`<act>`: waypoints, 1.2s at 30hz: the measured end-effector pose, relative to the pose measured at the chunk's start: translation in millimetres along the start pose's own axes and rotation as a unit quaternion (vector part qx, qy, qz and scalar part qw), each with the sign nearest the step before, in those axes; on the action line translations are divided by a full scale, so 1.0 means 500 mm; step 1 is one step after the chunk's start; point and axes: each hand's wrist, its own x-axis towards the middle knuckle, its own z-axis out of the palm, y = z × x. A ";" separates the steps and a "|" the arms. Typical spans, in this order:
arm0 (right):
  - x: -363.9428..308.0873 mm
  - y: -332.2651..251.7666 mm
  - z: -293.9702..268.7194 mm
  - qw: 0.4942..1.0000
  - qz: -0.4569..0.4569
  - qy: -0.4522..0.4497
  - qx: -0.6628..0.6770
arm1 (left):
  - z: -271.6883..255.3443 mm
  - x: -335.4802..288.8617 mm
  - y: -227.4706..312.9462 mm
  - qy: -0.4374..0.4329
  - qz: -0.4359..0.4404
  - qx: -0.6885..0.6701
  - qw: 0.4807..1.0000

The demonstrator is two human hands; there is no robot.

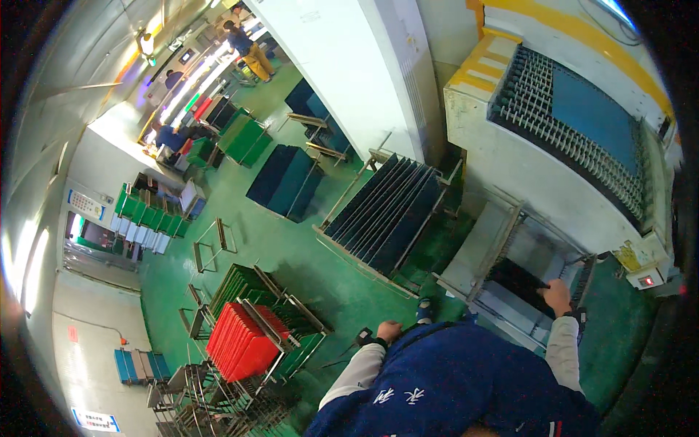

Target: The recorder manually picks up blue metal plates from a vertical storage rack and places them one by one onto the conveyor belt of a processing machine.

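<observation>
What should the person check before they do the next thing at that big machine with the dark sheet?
1. Right hand has hold of the dark sheet: ok, the grip is at its near edge.
2. Left hand free to help: cannot tell, it hangs low by the person's side, with a small dark thing at the wrist.
3. Sheet lies flat in the machine's tray: cannot tell, mostly shadowed.
4. Cart of dark panels close by: ok, it stands just left of the tray.
5. Green floor between cart and tray: ok, nothing lies there.
</observation>
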 end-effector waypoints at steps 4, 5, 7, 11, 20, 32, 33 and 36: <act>-0.035 -0.046 -0.105 0.998 -0.013 0.053 0.044 | -0.001 0.013 0.022 -0.026 0.011 0.041 0.999; -0.043 -0.046 -0.135 0.997 -0.032 0.061 0.034 | -0.002 0.014 0.029 -0.033 0.018 0.047 0.998; -0.053 -0.057 -0.195 0.997 -0.040 0.069 0.022 | 0.005 0.012 0.016 -0.041 0.041 0.001 0.998; -0.078 -0.065 -0.322 0.994 -0.036 0.100 0.021 | 0.016 0.039 0.002 -0.040 0.096 0.076 0.992; -0.100 0.055 -0.443 0.781 0.056 0.212 0.585 | 0.034 0.066 0.018 -0.048 0.173 0.207 0.962; 0.052 0.109 -0.319 0.416 0.143 0.170 0.882 | 0.051 0.085 -0.009 -0.019 0.219 0.186 0.958; 0.067 0.106 -0.309 0.415 0.141 0.169 0.883 | 0.054 0.089 -0.023 -0.016 0.220 0.185 0.958; 0.098 0.100 -0.291 0.414 0.157 0.181 0.878 | 0.055 0.092 -0.023 -0.024 0.225 0.120 0.967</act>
